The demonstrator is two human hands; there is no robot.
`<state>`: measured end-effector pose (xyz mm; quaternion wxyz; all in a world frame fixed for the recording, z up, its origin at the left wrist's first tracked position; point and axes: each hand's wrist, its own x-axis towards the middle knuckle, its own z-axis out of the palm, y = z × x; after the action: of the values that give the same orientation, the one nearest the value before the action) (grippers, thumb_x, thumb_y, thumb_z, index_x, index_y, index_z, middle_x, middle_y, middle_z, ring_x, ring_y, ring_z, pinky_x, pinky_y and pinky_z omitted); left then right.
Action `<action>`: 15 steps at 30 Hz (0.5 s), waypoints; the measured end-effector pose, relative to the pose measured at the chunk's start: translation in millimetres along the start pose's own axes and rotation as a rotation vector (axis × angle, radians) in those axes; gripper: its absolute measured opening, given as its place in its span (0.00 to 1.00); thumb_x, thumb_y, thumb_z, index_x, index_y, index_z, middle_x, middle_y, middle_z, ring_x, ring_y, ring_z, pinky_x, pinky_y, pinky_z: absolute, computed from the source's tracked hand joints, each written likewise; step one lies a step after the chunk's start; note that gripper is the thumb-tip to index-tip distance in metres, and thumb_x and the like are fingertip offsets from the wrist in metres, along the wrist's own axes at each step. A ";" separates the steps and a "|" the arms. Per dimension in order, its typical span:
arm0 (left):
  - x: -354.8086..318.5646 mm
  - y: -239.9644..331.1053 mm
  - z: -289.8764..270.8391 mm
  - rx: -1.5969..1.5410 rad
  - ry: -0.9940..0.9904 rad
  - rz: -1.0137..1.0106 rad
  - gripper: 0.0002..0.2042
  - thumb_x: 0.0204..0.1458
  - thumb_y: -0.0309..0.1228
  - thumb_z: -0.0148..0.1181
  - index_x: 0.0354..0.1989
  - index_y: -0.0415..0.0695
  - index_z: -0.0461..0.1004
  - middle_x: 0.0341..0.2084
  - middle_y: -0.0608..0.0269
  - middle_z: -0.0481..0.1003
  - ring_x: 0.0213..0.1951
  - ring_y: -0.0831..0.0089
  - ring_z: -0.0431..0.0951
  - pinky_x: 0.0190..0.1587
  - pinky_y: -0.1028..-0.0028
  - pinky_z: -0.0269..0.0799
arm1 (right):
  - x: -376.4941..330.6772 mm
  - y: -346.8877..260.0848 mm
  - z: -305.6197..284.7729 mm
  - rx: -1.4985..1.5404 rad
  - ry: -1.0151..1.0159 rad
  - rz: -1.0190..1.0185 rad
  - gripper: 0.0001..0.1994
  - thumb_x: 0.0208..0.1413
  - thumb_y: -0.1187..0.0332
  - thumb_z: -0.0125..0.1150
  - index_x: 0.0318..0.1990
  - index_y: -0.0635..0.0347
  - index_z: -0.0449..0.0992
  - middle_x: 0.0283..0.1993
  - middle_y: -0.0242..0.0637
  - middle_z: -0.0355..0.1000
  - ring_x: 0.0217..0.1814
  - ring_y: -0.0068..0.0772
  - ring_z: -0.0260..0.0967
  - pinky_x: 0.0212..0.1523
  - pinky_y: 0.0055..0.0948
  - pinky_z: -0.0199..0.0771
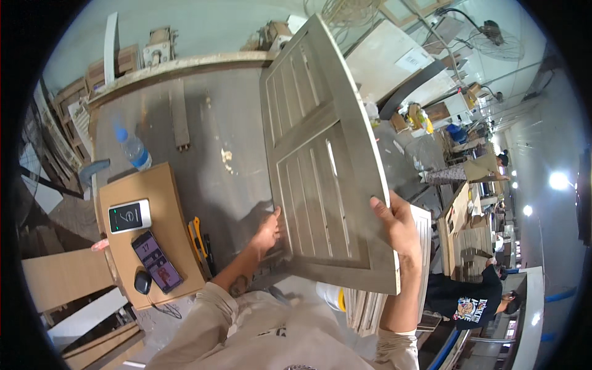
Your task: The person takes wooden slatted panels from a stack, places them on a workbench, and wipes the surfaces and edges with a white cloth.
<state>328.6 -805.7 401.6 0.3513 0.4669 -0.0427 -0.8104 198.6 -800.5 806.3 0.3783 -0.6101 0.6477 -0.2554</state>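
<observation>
A grey-brown panelled door (359, 203), with narrow slats set in two recessed fields and a pale edge, stands tilted up from the workbench (237, 126). My right hand (402, 229) grips its right edge near the lower corner, thumb on the face and the other fingers hidden behind. At the lower left edge of the door is my left hand (268, 232), closed against that edge; some of its fingers are out of sight. Left of this hand, an orange utility knife (198, 237) lies on the bench beside a dark slim tool (208, 246).
On a cardboard box (166, 200) at the left lie a phone (158, 261), a white device with a dark screen (129, 216) and a small black case (142, 282). A water bottle (134, 150) stands behind it. Stacked panels (364, 309) are below the door. Two people are farther right.
</observation>
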 end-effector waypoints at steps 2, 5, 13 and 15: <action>-3.1 3.6 12.1 -0.002 0.089 -0.019 0.25 0.60 0.54 0.47 0.48 0.41 0.69 0.37 0.62 0.73 0.41 0.65 0.73 0.47 0.60 0.69 | -3.2 1.7 -0.8 -0.046 0.043 -0.026 0.17 0.60 0.67 0.56 0.51 0.71 0.72 0.40 0.32 0.73 0.43 0.20 0.62 0.46 0.22 0.62; -6.1 -4.8 -8.3 -0.110 -0.092 0.074 0.19 0.61 0.54 0.48 0.34 0.51 0.70 0.26 0.73 0.66 0.26 0.78 0.63 0.34 0.70 0.63 | -20.4 -4.5 -7.6 -0.034 0.033 -0.048 0.17 0.60 0.67 0.56 0.51 0.71 0.72 0.40 0.33 0.73 0.43 0.21 0.62 0.46 0.23 0.62; -69.0 56.8 80.9 -0.044 -0.169 0.231 0.21 0.60 0.55 0.48 0.41 0.49 0.73 0.33 0.70 0.73 0.29 0.78 0.69 0.37 0.73 0.63 | -146.5 2.0 -78.6 -0.033 0.299 -0.114 0.17 0.57 0.66 0.59 0.48 0.69 0.73 0.41 0.32 0.72 0.43 0.22 0.64 0.45 0.24 0.63; -79.4 85.8 111.5 0.128 -0.241 0.382 0.27 0.59 0.56 0.48 0.52 0.45 0.71 0.44 0.64 0.76 0.41 0.75 0.76 0.46 0.70 0.69 | -194.3 11.4 -98.6 -0.002 0.408 -0.147 0.19 0.55 0.61 0.61 0.46 0.70 0.74 0.40 0.33 0.72 0.42 0.23 0.64 0.43 0.25 0.64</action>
<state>311.4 -850.6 555.9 0.4605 0.3715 -0.2232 -0.7747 106.8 -620.9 889.5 0.2190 -0.5918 0.6648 -0.3999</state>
